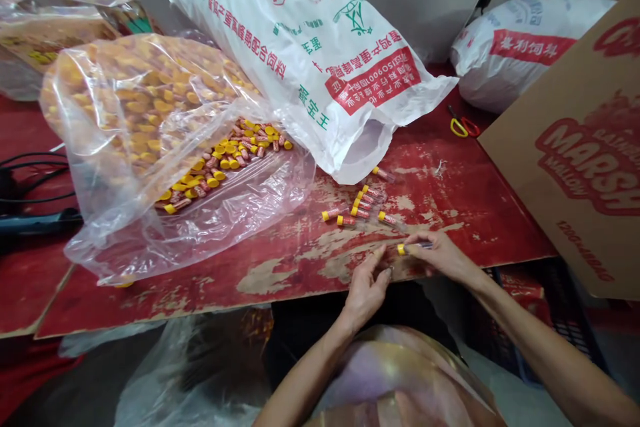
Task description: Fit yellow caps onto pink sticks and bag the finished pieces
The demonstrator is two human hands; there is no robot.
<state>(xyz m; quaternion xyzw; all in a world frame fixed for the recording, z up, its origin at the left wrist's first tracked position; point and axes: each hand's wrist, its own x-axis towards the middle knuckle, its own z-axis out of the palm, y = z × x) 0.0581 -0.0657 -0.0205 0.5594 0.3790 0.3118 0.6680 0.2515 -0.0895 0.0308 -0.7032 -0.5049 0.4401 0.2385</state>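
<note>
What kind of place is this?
Probably a small packing workshop: a clear bag full of yellow-capped tubes, more tubes laid out on a worn red board, and big white feed sacks nearby.

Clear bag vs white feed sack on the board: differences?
The clear plastic bag is see-through, showing yellow-capped tubes inside; the white feed sack is opaque, hiding its contents. The bag is unprinted; the sack carries red and green print. Both lie on the worn red board.

The person has bare, slender forearms point(550, 353), a bare left hand point(365, 287) and right hand point(440, 257), and wears a glossy, softly folded garment point(400, 380) with a pink and gold sheen across the front.
</note>
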